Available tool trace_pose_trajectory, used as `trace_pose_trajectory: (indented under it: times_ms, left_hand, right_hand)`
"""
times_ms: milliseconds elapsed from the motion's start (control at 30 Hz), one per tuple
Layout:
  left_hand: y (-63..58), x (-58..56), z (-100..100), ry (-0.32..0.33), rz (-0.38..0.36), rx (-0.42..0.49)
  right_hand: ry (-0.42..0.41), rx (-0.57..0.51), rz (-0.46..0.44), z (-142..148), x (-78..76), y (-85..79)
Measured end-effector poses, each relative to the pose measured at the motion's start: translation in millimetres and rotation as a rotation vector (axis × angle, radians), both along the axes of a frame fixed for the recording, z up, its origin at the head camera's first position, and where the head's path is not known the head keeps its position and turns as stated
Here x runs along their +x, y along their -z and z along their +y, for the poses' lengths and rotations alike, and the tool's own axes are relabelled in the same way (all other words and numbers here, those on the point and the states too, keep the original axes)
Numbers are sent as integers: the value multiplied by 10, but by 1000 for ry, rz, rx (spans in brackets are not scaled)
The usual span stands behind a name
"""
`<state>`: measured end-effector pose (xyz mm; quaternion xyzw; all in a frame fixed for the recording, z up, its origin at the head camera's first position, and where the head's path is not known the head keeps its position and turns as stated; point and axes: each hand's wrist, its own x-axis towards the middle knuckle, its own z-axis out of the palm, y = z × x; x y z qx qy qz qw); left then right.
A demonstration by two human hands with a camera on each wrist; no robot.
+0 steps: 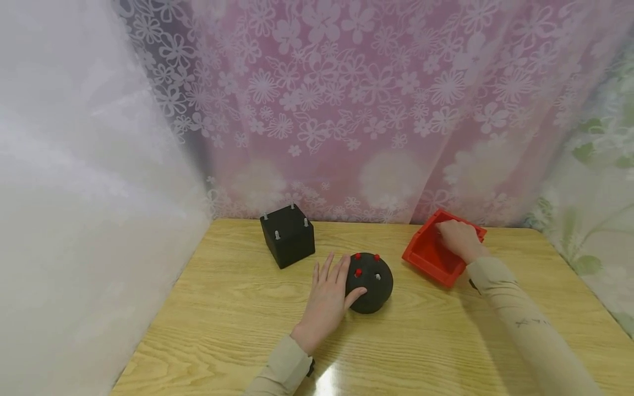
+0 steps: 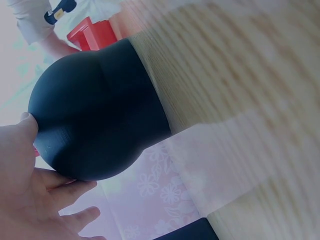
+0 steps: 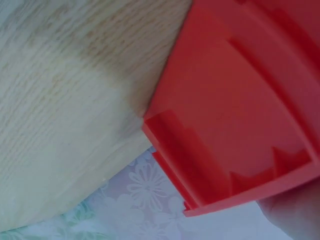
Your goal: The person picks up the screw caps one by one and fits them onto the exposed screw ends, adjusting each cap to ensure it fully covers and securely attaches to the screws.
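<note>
A black round block (image 1: 369,300) stands on the table, its dome-like body above a narrower base in the left wrist view. Three red caps (image 1: 358,272) and one bare grey peg (image 1: 378,276) show on its top. Against its left side lies my left hand (image 1: 324,300), fingers mostly straight and thumb over the upper edge. My right hand (image 1: 460,242) reaches into a red bin (image 1: 428,264); its fingertips are hidden, and I cannot tell what they hold. In the right wrist view, the bin's outer side (image 3: 215,100) covers most of that hand.
A black cube (image 1: 292,242) with several upright grey pegs stands at the back left. The wood-grain table (image 1: 223,324) ends at a pink flowered curtain (image 1: 317,110) behind, with a white sheet (image 1: 99,192) along the left side.
</note>
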<state>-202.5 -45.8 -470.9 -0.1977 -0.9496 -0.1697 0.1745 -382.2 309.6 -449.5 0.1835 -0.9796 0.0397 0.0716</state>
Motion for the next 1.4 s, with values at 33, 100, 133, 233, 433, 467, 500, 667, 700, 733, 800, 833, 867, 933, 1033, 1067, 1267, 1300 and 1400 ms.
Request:
trace_pose_trajectory:
  times_ms: [33, 100, 133, 233, 433, 467, 500, 667, 700, 733, 800, 833, 867, 933, 1033, 1067, 1267, 1300, 1400]
  left_hand:
    - [3, 1, 0, 0, 1, -1]
    - [7, 4, 0, -2, -1, -4]
    - [9, 5, 0, -2, -2, -4]
    - [16, 3, 0, -1, 10, -5]
    - [17, 5, 1, 6, 24, 6]
    - [13, 9, 1, 8, 23, 10]
    - [14, 10, 1, 9, 19, 11]
    - [8, 12, 0, 7, 4, 18]
    - [6, 11, 1, 6, 1, 18]
    - [5, 10, 1, 5, 0, 17]
    - [-2, 9, 2, 5, -5, 17]
    - [-5, 10, 3, 6, -8, 20]
    - [-8, 11, 4, 7, -8, 21]
    - [-12, 11, 4, 9, -6, 21]
    - [-10, 10, 2, 10, -7, 24]
    - [-8, 10, 2, 9, -8, 22]
    - [-11, 13, 2, 11, -12, 28]
    - [-12, 14, 3, 11, -11, 30]
    - [-17, 17, 3, 11, -10, 28]
  right_hand:
    - [0, 1, 14, -17, 13, -9]
    - [-2, 5, 54, -52, 44, -20]
    - [-8, 7, 75, -65, 60, -27]
    - [-24, 7, 150, -101, 109, -44]
    - [-62, 27, 302, -146, 226, -79]
    - [-70, 29, 329, -151, 247, -79]
    - [-80, 27, 358, -158, 266, -78]
    - [-142, -16, 489, -198, 362, -78]
    - [-154, -28, 506, -210, 384, -85]
    - [-163, -39, 519, -222, 407, -93]
    - [-177, -56, 535, -250, 458, -114]
    - [-183, -63, 538, -266, 486, -128]
    - [-188, -69, 538, -281, 514, -142]
    - [-190, -76, 539, -314, 566, -169]
    - [-181, -85, 538, -363, 634, -204]
    - [-177, -86, 540, -376, 653, -211]
    - [-171, -102, 552, -455, 776, -238]
    - [-169, -107, 553, -469, 801, -243]
    - [-156, -122, 551, -514, 878, -266]
